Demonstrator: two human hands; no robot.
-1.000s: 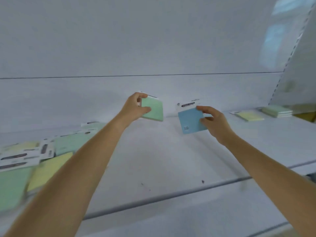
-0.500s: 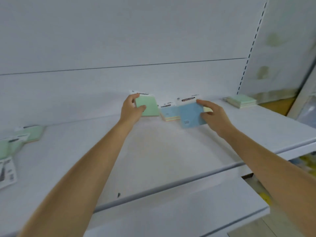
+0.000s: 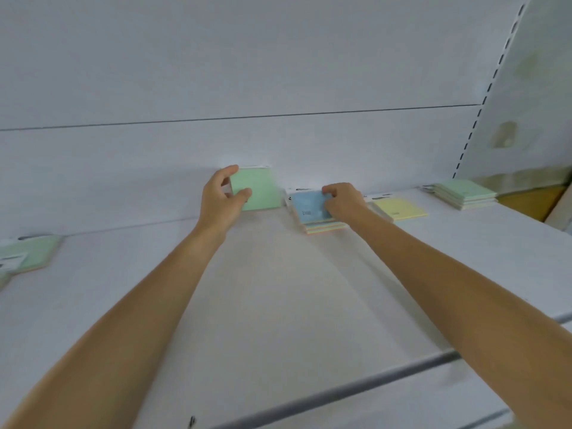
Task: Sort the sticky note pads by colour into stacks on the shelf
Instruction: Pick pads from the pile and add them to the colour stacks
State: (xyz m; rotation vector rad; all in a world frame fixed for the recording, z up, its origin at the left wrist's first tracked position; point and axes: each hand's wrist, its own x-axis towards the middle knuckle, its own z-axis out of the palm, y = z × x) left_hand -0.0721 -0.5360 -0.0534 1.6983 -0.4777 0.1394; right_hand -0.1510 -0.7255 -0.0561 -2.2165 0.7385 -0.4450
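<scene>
My left hand (image 3: 221,199) grips a green sticky note pad (image 3: 258,188) by its left edge and holds it upright above the white shelf (image 3: 278,289), near the back wall. My right hand (image 3: 343,201) holds a blue pad (image 3: 309,205) with curled fingers on top of the blue stack (image 3: 323,226). Just right of that stack lies a yellow pad (image 3: 400,207). Further right sits a stack of green pads (image 3: 464,193).
At the far left edge lie loose green pads (image 3: 29,252), one with a white header card. A grey rail (image 3: 340,394) runs along the shelf's front edge. A slotted upright (image 3: 483,97) stands at the back right, with a side panel beyond.
My right hand has lowered the blue pad onto the blue stack. My left hand with the green pad has stayed by the back wall. The view has moved to the right.
</scene>
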